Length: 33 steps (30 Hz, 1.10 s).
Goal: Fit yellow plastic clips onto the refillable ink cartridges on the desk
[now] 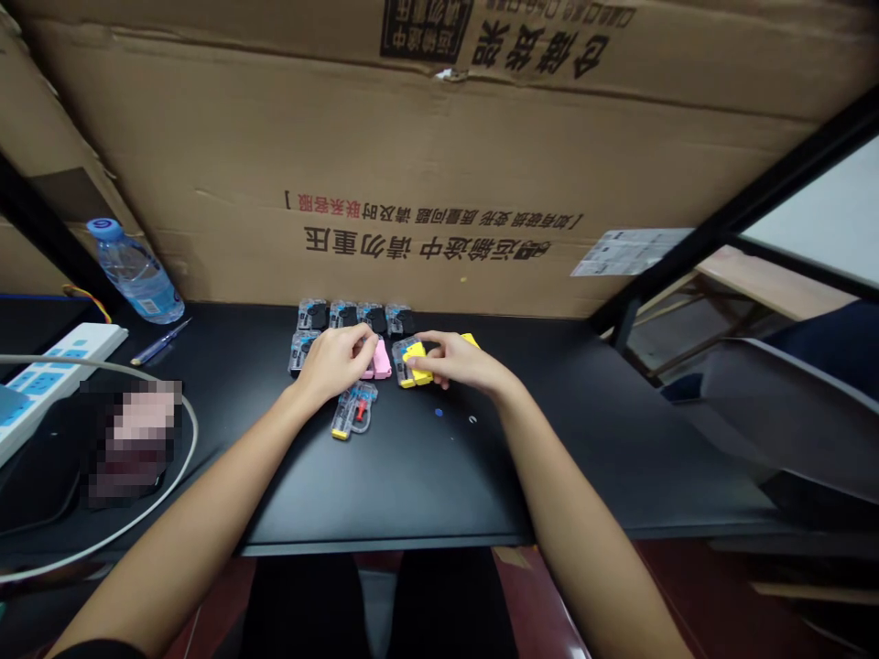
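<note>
Pinched at frame centre in the right hand (pixel 454 359): yellow-ended clear plastic piece (pixel 410 374). Just left, partly covered by the left hand (pixel 336 361), grip impossible to tell: pink block (pixel 382 361). Above, row of black-ended clear pieces (pixel 373 318); below, pistol-shaped clear piece (pixel 352 411). Far left, transparent bottle (pixel 139 277) and white power strip (pixel 96 345); behind, creased cardboard (pixel 439 156) walling off the smooth black tabletop (pixel 412 499).

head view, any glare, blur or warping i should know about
Head view: soft sheen on the table between the forearms; head view: wide-angle stretch toward the edges, with the far right looking soft; head view: a pixelated patch at left hides detail; head view: left hand and right hand show no strong motion blur.
</note>
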Tool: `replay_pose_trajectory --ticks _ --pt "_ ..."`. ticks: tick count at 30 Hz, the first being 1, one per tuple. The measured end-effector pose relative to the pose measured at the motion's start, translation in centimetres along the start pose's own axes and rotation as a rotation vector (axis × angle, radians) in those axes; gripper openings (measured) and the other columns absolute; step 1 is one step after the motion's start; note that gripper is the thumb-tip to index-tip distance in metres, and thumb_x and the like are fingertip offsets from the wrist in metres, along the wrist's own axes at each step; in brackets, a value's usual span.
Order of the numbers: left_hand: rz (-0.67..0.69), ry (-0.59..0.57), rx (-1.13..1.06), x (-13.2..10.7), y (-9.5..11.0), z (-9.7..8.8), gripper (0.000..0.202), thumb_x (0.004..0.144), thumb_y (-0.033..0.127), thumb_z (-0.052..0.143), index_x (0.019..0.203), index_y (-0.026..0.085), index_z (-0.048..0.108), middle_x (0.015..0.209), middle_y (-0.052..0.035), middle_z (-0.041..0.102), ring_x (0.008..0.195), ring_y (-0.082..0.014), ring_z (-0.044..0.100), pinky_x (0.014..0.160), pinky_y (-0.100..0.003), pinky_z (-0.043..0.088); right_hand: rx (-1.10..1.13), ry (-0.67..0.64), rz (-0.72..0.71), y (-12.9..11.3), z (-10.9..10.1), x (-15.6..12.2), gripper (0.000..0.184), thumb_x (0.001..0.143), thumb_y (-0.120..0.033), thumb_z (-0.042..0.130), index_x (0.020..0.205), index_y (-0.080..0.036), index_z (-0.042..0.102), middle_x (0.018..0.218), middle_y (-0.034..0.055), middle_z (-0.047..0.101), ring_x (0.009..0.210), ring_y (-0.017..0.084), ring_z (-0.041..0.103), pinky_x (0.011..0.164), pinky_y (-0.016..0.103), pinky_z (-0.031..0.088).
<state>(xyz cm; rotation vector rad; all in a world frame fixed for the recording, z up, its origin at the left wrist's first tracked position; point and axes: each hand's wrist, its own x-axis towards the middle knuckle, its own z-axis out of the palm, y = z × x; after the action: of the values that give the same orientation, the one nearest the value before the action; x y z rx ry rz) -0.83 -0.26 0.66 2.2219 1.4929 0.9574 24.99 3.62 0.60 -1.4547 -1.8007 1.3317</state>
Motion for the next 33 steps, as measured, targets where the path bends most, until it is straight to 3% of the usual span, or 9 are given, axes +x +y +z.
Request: replay_pose_trajectory --ticks 4,8,12,14,18,22,27,33 --pt "0.031 -0.069 0.04 0.0 0.0 -0.1 0.028 0.105 0.032 0.052 0.09 0.021 0.073 0.071 -0.0005 0.07 0.065 -0.0176 0.059 0.066 -0.029 0.034 0.063 0.132 -0.046 -0.4 0.9 0.3 0.062 0.082 -0.053 0.09 0.129 -0.016 0.071 0.067 0.0036 0.076 0.051 0.019 0.068 0.049 0.033 0.059" --pt "0.07 -0.14 0.071 -0.1 -0.3 -0.2 0.025 0.104 0.03 0.055 0.089 0.021 0.073 0.07 -0.0003 0.071 0.064 -0.0177 0.061 0.065 -0.029 0.033 -0.078 0.24 -0.077 -0.4 -0.3 0.2 0.047 0.091 -0.051 0.08 0.12 -0.015 0.075 0.075 0.0087 0.079 0.054 0.02 0.069 0.051 0.034 0.059" --pt "0.126 -0.186 0.075 -0.1 -0.6 0.0 0.017 0.1 0.025 0.059 0.09 0.021 0.072 0.069 0.0013 0.07 0.064 -0.017 0.062 0.067 -0.028 0.035 -0.381 0.531 -0.19 0.3 -3.1 -0.3 0.034 0.094 -0.043 0.071 0.116 -0.018 0.08 0.09 0.0103 0.082 0.081 0.025 0.077 0.079 0.04 0.063" --pt "0.148 -0.187 0.075 -0.1 -0.7 0.2 0.016 0.1 0.023 0.059 0.09 0.021 0.072 0.066 0.0022 0.069 0.061 -0.0165 0.061 0.068 -0.028 0.036 -0.498 0.637 -0.15 0.8 -4.4 -0.4 0.035 0.094 -0.039 0.069 0.12 -0.018 0.08 0.1 0.0109 0.083 0.095 0.028 0.078 0.092 0.043 0.061" --pt "0.175 -0.182 0.091 0.0 -0.8 0.3 0.019 0.1 0.023 0.056 0.091 0.021 0.072 0.066 0.0015 0.07 0.062 -0.017 0.063 0.067 -0.028 0.036 -0.691 0.526 0.1 1.9 -5.7 -0.4 0.05 0.092 -0.048 0.074 0.133 -0.019 0.076 0.122 0.015 0.082 0.115 0.034 0.076 0.098 0.046 0.059" --pt "0.167 -0.189 0.174 0.0 -0.7 -0.2 0.023 0.103 0.027 0.053 0.094 0.021 0.073 0.071 -0.0014 0.073 0.067 -0.0201 0.068 0.065 -0.03 0.035 -0.752 0.325 0.195 2.4 -5.5 0.1 0.056 0.091 -0.042 0.078 0.141 -0.018 0.073 0.129 0.0165 0.08 0.116 0.032 0.077 0.099 0.04 0.058" --pt "0.154 -0.241 0.246 -0.1 -0.1 -0.9 0.028 0.106 0.036 0.051 0.098 0.023 0.074 0.074 -0.0033 0.075 0.072 -0.024 0.071 0.063 -0.031 0.031 -0.664 0.179 0.126 2.2 -5.3 0.2 0.059 0.088 -0.035 0.081 0.141 -0.013 0.072 0.118 0.0146 0.081 0.099 0.026 0.079 0.091 0.033 0.059" --pt "0.172 -0.31 0.301 -0.2 0.0 -0.6 0.029 0.106 0.034 0.048 0.097 0.022 0.073 0.079 -0.0054 0.076 0.075 -0.0246 0.071 0.063 -0.031 0.028 -0.556 0.234 -0.059 2.1 -4.9 0.2 0.054 0.081 -0.021 0.073 0.135 -0.015 0.07 0.12 0.0138 0.074 0.099 0.026 0.073 0.091 0.036 0.058"
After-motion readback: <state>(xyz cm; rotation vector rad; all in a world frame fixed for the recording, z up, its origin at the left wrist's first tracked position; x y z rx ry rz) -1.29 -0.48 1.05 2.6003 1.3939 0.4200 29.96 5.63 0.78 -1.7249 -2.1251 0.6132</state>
